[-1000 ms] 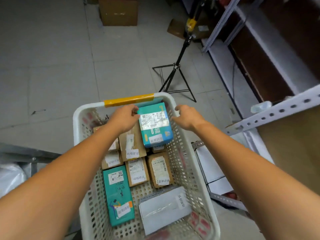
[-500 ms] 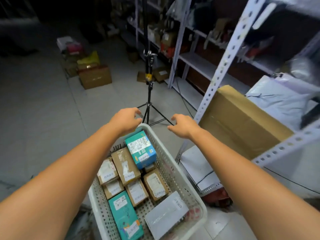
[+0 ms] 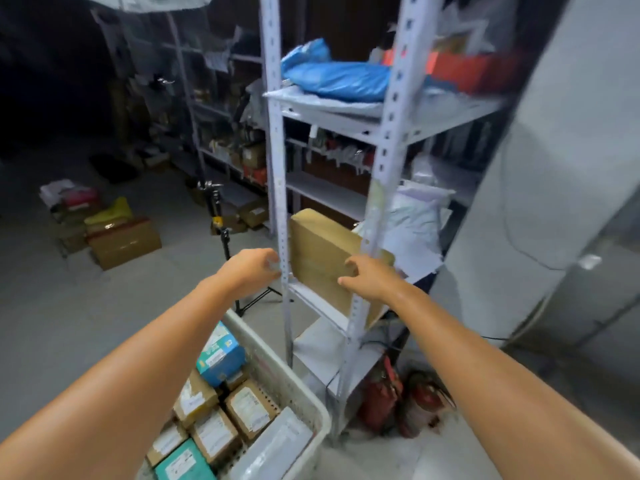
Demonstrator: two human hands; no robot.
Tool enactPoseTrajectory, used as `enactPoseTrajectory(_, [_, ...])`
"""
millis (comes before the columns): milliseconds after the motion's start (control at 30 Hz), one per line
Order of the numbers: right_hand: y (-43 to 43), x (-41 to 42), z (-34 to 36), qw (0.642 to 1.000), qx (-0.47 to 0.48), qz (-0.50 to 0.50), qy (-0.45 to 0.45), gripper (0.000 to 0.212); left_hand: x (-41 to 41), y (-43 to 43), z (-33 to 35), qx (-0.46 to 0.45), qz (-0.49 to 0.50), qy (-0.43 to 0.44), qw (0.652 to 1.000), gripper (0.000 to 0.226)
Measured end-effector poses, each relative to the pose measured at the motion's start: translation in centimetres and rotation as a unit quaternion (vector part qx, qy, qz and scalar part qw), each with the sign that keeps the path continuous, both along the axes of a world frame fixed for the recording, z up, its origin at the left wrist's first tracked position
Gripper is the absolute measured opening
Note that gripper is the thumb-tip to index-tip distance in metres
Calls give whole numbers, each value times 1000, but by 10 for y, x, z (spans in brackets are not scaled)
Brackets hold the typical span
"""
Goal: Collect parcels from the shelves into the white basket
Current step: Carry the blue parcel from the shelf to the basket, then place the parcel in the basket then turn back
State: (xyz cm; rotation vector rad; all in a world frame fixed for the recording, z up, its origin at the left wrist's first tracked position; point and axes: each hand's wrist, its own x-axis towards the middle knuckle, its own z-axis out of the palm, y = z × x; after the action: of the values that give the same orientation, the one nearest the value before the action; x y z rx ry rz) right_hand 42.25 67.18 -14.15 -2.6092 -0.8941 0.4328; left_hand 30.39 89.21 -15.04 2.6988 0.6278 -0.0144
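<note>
The white basket (image 3: 298,382) sits at the bottom left, filled with several parcels: brown boxes, a teal box and a blue box (image 3: 220,355). A large tan cardboard box (image 3: 318,251) leans on a low shelf of the white metal rack (image 3: 277,188). My left hand (image 3: 251,268) is raised beside the rack's left post, fingers loosely curled, holding nothing. My right hand (image 3: 367,277) hovers in front of the tan box with fingers spread; I cannot tell if it touches the box.
A blue bag (image 3: 339,77) and an orange-red box (image 3: 471,71) lie on the upper shelf, white mailers (image 3: 412,216) behind the tan box. Red fire extinguishers (image 3: 398,400) stand under the rack. A tripod (image 3: 221,237) and floor boxes (image 3: 124,240) lie to the left.
My view has swung up from the basket to the rack. Both hands have lifted away from the basket and moved forward toward the tan box on the low shelf.
</note>
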Motion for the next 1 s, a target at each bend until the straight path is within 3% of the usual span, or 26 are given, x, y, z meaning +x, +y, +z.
enactPoseTrajectory(300, [-239, 30, 17, 988, -4, -155, -11, 46, 92, -209, 14, -30, -148, -9, 989, 35])
enactPoseTrajectory(500, [-393, 28, 22, 951, -12, -309, -3, 51, 158, -339, 28, -7, -297, -5, 955, 37])
enactPoseTrajectory(733, [-509, 3, 32, 882, -10, -472, -15, 51, 232, -464, 30, 6, -437, -10, 899, 36])
enactPoseTrajectory(1000, [-553, -49, 27, 775, -7, -631, -11, 46, 270, -580, 19, -3, -606, -25, 795, 34])
